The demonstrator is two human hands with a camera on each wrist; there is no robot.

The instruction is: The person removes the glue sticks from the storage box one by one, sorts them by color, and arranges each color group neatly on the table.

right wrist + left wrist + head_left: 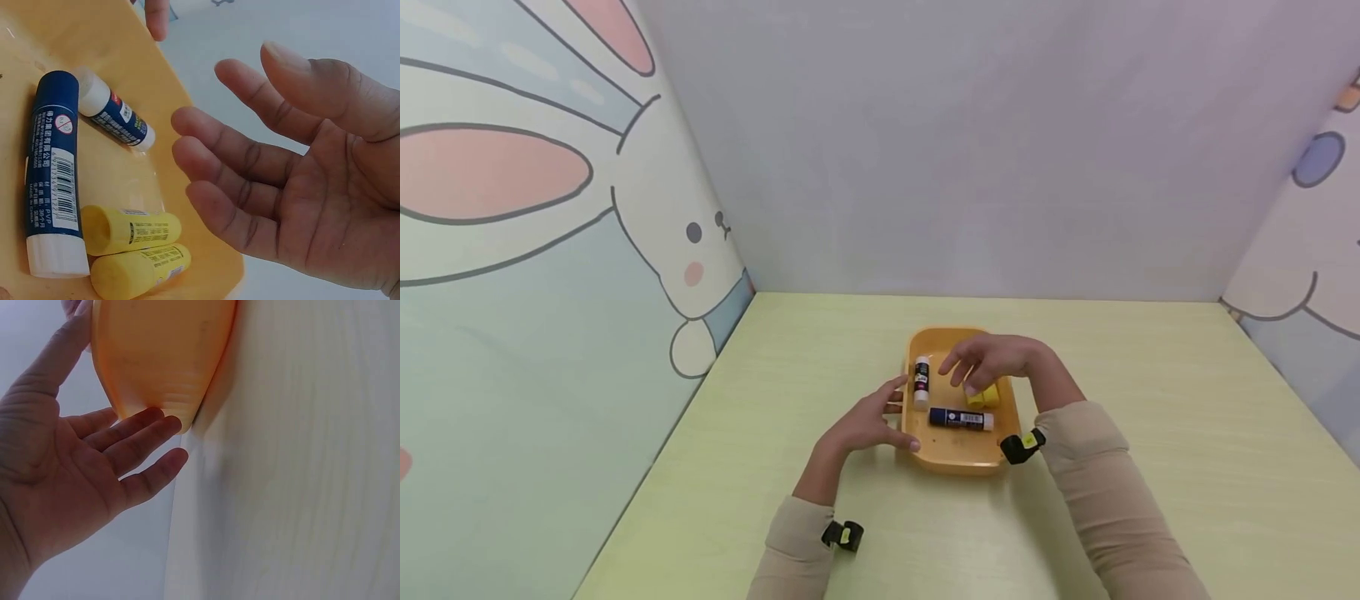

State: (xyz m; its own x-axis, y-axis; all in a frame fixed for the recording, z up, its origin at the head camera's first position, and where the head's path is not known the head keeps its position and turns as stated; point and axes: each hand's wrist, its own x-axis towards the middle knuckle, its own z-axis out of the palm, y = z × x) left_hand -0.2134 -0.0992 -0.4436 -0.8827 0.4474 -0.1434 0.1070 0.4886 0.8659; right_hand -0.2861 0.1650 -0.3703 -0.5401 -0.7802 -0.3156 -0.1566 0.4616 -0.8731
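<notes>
An orange plastic tray (931, 454) holds several glue sticks. A dark blue glue stick (53, 175) with a white end lies crosswise at the near side; a smaller glue stick with white ends (922, 383) lies along the left wall. Two yellow glue sticks (140, 272) lie side by side at the right, partly behind my right hand in the head view. My left hand (81, 450) spreads along the tray's left outer side, fingertips at its wall and thumb near the rim. Over the tray hovers my right hand (992, 362), fingers loosely bent and holding nothing.
The tray stands on a pale yellow-green table (1150, 400). A plain light wall (985, 150) rises behind it. The left wall carries a rabbit drawing (662, 242). Black wrist straps (1022, 447) sit on both beige sleeves.
</notes>
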